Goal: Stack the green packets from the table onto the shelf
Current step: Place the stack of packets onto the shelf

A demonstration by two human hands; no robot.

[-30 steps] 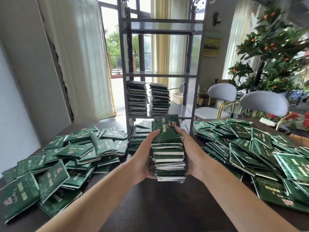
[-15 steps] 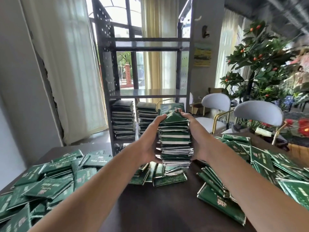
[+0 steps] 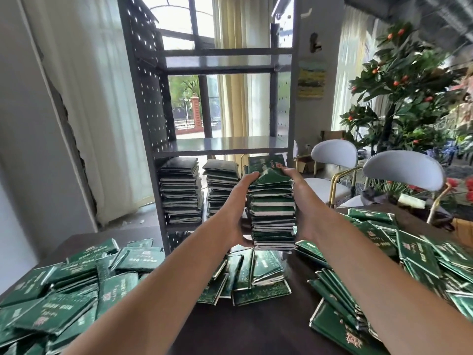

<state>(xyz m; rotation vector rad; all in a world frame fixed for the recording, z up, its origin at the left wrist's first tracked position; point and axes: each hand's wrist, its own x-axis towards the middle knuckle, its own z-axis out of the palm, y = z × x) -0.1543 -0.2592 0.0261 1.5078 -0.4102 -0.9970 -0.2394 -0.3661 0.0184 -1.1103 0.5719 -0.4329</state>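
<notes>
Both hands (image 3: 238, 211) (image 3: 305, 208) clasped round packet stack (image 3: 272, 213).

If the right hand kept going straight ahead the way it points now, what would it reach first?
Probably the shelf's right-hand upright post, or the free spot beside the two stacks already there. The right hand holds the held stack just before that level; depth is unclear.

Green packets (image 3: 272, 206) between the fingers (image 3: 252, 176): glossy foil-like wrap, creased, pale paper-like edges showing down the stack's side. Shelf (image 3: 225, 147) just beyond the fingertips: grey painted metal, matt; perforated side panels, smooth boards with a dull sheen. Table (image 3: 256, 326) below the hands: dark, smooth, semi-matt. Loose packets (image 3: 64, 303) there: same shiny green film.
</notes>
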